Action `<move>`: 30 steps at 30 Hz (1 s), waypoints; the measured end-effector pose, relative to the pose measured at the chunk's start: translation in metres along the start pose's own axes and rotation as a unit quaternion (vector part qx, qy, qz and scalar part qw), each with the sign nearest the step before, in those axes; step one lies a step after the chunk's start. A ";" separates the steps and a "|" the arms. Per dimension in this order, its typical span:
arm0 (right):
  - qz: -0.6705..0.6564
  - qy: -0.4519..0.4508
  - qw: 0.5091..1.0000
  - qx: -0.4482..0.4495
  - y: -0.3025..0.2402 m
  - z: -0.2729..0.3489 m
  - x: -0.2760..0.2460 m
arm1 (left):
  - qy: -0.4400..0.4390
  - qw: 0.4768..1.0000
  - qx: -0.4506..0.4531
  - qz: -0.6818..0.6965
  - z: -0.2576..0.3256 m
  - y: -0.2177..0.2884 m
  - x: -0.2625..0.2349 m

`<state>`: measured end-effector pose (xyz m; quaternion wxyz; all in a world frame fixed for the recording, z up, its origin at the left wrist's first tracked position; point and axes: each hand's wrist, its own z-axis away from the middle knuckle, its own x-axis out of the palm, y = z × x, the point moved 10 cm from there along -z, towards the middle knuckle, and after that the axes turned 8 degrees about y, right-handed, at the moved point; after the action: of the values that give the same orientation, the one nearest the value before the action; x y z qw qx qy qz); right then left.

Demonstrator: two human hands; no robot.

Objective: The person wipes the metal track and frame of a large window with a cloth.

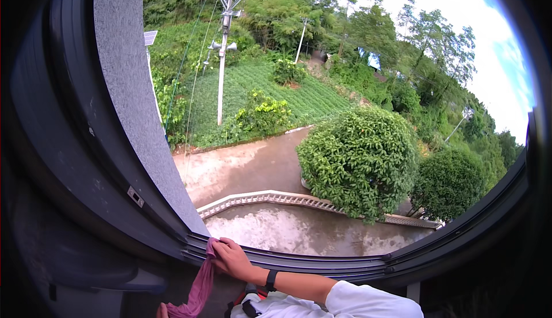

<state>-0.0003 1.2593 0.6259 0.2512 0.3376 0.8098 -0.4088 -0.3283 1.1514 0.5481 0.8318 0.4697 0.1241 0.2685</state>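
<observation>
My right hand [231, 259], with a dark band on its wrist, presses one end of a pink cloth [200, 286] onto the dark window track [270, 258], near the track's left corner. Its fingers are bent closed around the cloth. From there the cloth hangs down, twisted, toward the lower edge of the view. At its lower end a small part of my left hand [163, 311] shows, with the fingers closed on the cloth; the rest of that hand is out of view.
A dark sliding window frame [109, 163] with a small latch [135, 196] stands at the left, beside a grey outer wall [129, 88]. Beyond the sill, far below, lie a paved yard [276, 226], a white balustrade [270, 196], round trees [362, 163] and a utility pole [223, 71].
</observation>
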 end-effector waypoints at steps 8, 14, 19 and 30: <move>-0.139 0.103 0.980 0.094 0.017 -0.013 0.007 | -0.007 1.000 0.003 -0.003 -0.005 -0.002 0.008; -0.124 0.041 0.989 0.068 0.017 0.001 0.012 | -0.015 1.000 0.002 0.001 -0.008 -0.005 0.015; -0.081 -0.097 0.991 0.042 0.000 0.022 0.035 | 0.002 1.000 0.000 0.024 -0.012 -0.017 0.001; -0.044 -0.201 0.979 0.009 -0.009 0.013 0.022 | -0.088 0.995 -0.013 0.045 0.000 -0.021 0.035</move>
<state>-0.0196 1.2526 0.6081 0.3876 0.2148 0.7529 -0.4866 -0.2922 1.1625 0.5324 0.8327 0.4857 0.0261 0.2647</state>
